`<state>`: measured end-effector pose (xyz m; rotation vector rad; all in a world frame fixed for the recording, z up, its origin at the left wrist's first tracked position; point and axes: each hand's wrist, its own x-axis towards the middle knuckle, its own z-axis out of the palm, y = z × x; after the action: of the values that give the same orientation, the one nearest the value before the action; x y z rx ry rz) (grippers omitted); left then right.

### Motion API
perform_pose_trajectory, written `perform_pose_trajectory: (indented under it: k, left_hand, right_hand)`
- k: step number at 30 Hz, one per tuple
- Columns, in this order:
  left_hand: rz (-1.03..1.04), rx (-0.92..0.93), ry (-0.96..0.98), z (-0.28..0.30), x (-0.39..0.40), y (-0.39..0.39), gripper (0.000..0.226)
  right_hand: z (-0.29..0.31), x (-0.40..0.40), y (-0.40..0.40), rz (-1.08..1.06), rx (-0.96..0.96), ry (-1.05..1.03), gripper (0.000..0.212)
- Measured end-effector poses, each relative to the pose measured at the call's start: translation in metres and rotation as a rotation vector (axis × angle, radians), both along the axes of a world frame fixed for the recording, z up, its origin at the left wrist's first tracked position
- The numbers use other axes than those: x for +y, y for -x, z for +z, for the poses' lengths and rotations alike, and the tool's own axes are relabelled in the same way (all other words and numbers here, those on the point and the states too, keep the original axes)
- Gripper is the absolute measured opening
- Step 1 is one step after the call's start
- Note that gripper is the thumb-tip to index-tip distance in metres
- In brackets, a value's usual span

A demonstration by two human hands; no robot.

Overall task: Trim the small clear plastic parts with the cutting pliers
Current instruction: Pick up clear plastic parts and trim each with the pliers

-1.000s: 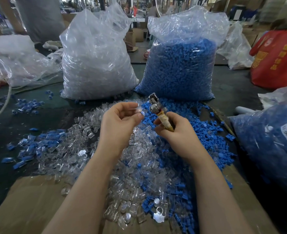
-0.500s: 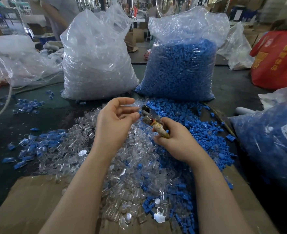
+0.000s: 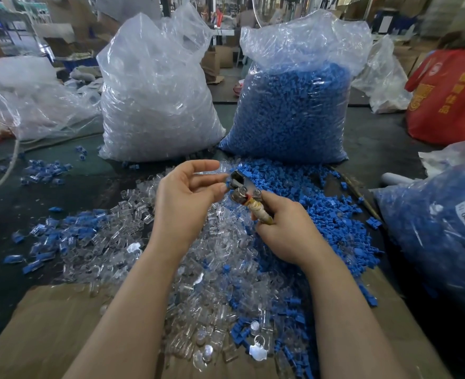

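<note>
Both hands are working: my left hand (image 3: 183,198) is pinching a clear part (image 3: 217,178) just left of the cutting pliers (image 3: 243,191), whose handles my right hand (image 3: 283,228) is gripping, head angling up-left toward it.

Soft, even daylight fills the scene, with only faint shadows. Glare glints on the crinkled clear plastic bag of transparent parts (image 3: 154,88) beyond the hands. Wide-angle bending stretches the edges; the far background is blurred, the near centre sharp.
</note>
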<state>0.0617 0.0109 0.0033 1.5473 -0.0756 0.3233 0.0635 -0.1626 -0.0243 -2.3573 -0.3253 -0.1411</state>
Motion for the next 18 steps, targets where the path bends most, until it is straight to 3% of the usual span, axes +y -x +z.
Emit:
perform_pose_trajectory:
  k: [13,15,18]
  left_hand:
    - [-0.024,0.073,0.022,-0.002,0.007,-0.001,0.030]
    - [0.018,0.159,0.154,-0.004,0.014,-0.005,0.021]
    - [0.066,0.322,0.584,-0.006,0.040,-0.012,0.009]
  right_hand:
    - [-0.003,0.005,-0.002,-0.050,-0.029,0.086,0.011]
    - [-0.005,0.004,-0.004,-0.099,-0.055,0.133,0.015]
    - [-0.007,-0.001,-0.008,-0.181,-0.127,0.246,0.016]
